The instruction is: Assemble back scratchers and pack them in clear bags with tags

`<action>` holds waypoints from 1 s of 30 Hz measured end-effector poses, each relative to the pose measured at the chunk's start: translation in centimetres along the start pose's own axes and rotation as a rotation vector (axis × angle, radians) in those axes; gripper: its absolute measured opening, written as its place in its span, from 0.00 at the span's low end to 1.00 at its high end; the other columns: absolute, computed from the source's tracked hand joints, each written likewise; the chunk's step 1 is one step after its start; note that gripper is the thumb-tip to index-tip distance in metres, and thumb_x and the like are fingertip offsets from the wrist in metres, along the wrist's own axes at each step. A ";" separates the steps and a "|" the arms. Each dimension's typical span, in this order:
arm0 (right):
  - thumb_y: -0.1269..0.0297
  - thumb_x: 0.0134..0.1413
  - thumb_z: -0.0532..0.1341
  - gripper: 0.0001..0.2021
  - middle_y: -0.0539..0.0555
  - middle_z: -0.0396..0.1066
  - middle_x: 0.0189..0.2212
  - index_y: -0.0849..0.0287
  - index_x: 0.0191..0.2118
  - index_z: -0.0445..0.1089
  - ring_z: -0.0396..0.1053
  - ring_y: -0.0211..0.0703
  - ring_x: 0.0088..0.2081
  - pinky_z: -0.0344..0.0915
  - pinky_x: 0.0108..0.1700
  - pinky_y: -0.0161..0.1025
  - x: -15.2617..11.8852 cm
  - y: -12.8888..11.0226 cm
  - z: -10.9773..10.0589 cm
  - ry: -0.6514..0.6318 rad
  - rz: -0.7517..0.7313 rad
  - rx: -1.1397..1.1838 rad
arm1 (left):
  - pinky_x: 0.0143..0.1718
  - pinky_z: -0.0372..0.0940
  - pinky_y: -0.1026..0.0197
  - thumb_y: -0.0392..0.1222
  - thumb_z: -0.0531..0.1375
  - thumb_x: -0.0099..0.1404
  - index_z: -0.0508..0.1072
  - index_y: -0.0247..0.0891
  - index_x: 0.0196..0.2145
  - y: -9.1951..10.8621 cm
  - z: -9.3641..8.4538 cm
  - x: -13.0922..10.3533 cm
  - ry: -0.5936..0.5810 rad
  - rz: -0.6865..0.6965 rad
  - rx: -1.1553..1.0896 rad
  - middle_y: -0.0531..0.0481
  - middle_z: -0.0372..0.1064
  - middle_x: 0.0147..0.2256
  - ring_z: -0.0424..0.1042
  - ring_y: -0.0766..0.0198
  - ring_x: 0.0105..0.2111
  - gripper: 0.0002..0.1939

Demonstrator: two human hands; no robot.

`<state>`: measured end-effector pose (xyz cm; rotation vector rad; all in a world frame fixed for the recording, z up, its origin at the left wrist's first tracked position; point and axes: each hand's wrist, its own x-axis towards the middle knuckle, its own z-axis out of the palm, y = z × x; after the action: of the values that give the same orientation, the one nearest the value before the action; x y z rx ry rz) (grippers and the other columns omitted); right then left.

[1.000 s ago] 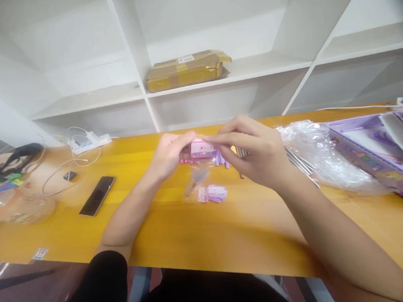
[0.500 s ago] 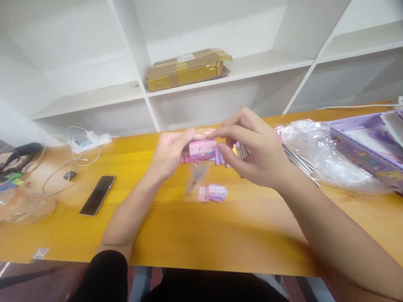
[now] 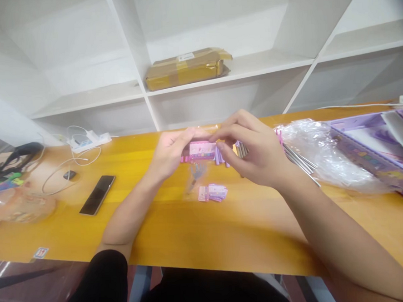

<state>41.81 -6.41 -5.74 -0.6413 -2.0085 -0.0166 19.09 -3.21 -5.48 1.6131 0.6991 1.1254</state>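
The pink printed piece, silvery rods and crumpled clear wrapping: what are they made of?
Pink printed piece: perhaps smooth card or plastic, from its flat printed face. Rods: probably polished metal, from their silvery glints. Wrapping: likely thin, glossy plastic film, see-through with bright wrinkles.

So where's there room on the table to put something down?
There's bare wood between the forearms, from the cards to the near edge of the table. Another patch lies between the phone and that edge. It's crowded on the right, with metal rods, crinkled plastic and a purple box.
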 end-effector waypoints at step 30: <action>0.72 0.64 0.61 0.09 0.54 0.71 0.46 0.52 0.42 0.77 0.69 0.39 0.35 0.66 0.38 0.42 -0.6 2.1 0.4 -0.066 -0.122 -0.074 | 0.42 0.75 0.60 0.54 0.71 0.69 0.81 0.35 0.45 1.1 -1.1 0.2 -0.254 -0.124 0.249 0.41 0.83 0.43 0.83 0.55 0.44 0.19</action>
<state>42.58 -4.76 -6.95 -0.5711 -2.1166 -0.1448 18.08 -2.93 -4.28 1.8550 0.7814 0.7492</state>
